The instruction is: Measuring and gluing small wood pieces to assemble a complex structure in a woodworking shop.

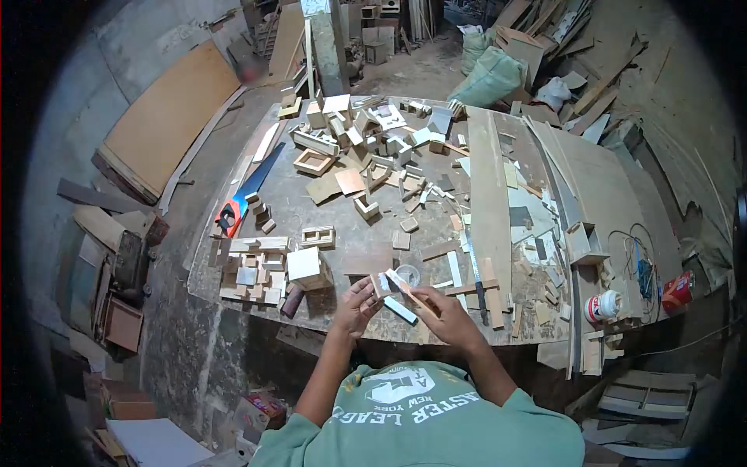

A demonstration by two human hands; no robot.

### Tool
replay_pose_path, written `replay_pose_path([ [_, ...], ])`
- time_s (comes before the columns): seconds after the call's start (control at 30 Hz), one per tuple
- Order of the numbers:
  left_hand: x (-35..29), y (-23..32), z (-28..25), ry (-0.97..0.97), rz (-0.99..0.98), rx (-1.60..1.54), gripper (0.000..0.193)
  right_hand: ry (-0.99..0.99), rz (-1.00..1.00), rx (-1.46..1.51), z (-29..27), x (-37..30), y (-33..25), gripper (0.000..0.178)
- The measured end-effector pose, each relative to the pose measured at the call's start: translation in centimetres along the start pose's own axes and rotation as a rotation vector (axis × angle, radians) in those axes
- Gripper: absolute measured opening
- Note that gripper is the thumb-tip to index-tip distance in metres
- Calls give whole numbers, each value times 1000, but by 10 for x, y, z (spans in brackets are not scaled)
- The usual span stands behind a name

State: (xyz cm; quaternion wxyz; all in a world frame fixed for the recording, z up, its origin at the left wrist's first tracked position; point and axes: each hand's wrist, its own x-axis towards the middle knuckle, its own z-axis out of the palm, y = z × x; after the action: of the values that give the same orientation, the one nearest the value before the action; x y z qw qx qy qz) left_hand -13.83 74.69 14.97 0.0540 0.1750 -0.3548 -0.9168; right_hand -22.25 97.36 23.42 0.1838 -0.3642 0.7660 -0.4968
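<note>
Near the table's front edge, my left hand (356, 310) pinches a small flat wooden piece (382, 286) with a pale patch on its face. Closed around a thin wooden stick (413, 296), my right hand (448, 317) brings the stick's tip close to that piece; whether they touch I cannot tell. Just beyond the stick sits a small clear round dish (408, 275). A white strip (400, 310) lies on the table between my hands. To the left stand a pale wooden box (309, 268) and a dark cylinder (292, 302).
Loose wooden frames and offcuts (366, 156) heap over the worktable (292, 206). A blue-bladed handsaw (261, 173) rests at left, a narrow black-handled saw (475, 268) at right. Stacked blocks (253, 268) stand front left. Farther right are a white tub (604, 306) and a red container (677, 292).
</note>
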Motion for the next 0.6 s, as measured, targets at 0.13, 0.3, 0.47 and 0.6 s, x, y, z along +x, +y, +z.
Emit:
replay_pose_path([
  [0.13, 4, -3, -1, 8, -27, -34, 32, 25, -77, 11, 10, -1, -7, 41],
  [0.3, 2, 1, -8, 5, 8, -83, 32, -105, 29, -70, 3, -20, -9, 42],
  [0.47, 3, -1, -23, -192, 6, -254, 31, -147, 155, 264, -2, -12, -3, 42],
  [0.6, -6, 4, 11, -201, -60, -337, 32, -217, 273, 563, -2, 0, 7, 40],
])
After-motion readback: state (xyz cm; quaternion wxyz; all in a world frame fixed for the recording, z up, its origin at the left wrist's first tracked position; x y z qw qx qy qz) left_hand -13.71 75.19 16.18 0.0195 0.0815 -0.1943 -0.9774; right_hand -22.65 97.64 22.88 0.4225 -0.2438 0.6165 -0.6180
